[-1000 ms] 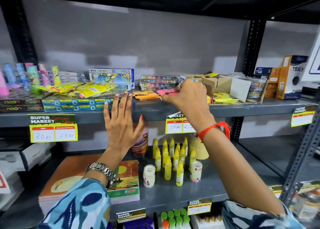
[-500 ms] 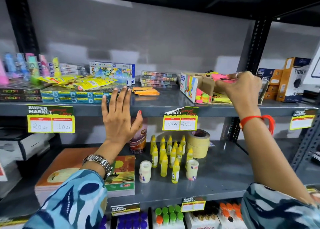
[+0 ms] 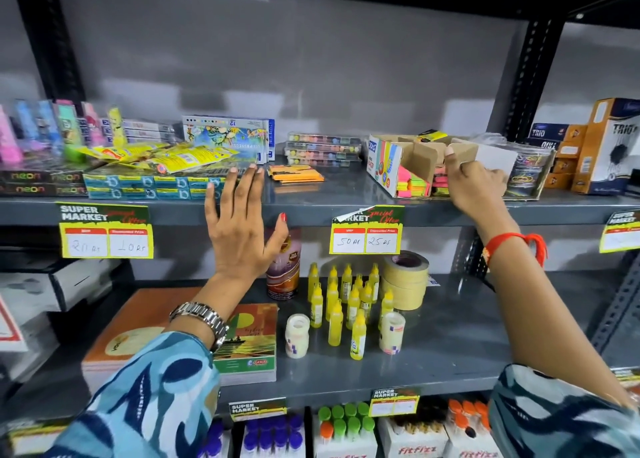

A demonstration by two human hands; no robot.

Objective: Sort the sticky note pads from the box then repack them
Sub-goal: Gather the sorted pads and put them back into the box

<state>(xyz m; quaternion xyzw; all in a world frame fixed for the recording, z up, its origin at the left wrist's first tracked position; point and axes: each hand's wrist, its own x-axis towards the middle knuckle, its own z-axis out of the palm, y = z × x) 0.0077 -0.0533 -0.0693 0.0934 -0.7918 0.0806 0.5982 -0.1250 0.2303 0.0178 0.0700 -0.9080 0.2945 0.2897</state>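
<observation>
Two hands at one stationery shelf

Centre frame, the left hand [image 3: 242, 229] lies flat, fingers spread wide, empty; one orange pad stack [image 3: 295, 174] beside it. Right of centre, the right hand [image 3: 476, 187] reaches into one cardboard box [image 3: 389, 166] of neon sticky note pads [image 3: 414, 184]; grip unclear.

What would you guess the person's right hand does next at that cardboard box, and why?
Probably it closes on a pad in the box and lifts it out. The right hand is at the box's open front, fingers by the pink and green sticky note pads, apparently empty. A few orange pads already lie apart on the shelf, so sorting seems unfinished. The left hand is open against the shelf edge.
</observation>
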